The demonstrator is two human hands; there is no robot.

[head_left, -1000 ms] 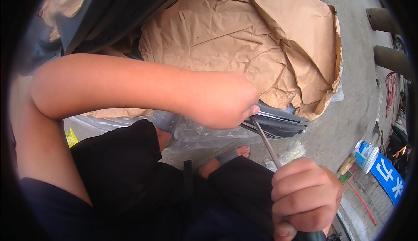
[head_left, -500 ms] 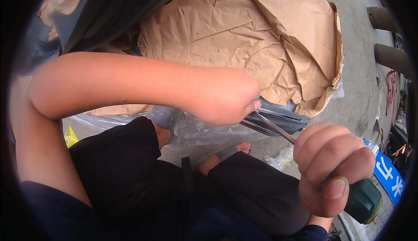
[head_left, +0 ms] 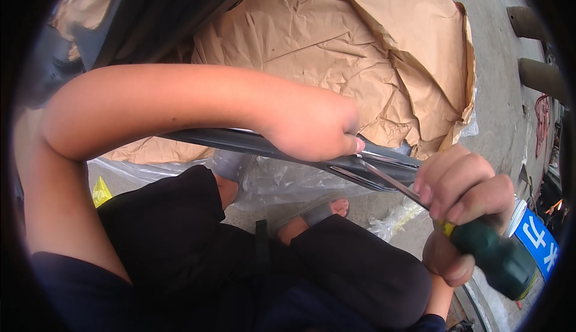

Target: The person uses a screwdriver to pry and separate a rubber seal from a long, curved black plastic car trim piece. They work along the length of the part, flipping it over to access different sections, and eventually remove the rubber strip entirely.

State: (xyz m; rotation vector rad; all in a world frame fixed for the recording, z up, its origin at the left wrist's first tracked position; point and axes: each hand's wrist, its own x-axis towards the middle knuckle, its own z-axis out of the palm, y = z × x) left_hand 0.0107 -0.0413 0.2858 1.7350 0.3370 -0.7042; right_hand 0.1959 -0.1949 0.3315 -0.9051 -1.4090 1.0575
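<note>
Gripping a green-handled screwdriver (head_left: pixel 480 242), right hand (head_left: pixel 462 212) closed; left hand (head_left: pixel 315 125) clamps the dark trim strip (head_left: pixel 384 161); strip appears stiff, slender, bendable; hold near tip.

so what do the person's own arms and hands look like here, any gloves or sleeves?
No gloves: the left hand and the right hand are both bare. The left forearm is bare as far up as the frame shows, with no sleeve, watch or band in view. Only a short stretch of the right wrist shows, also uncovered. No rings visible.
</note>
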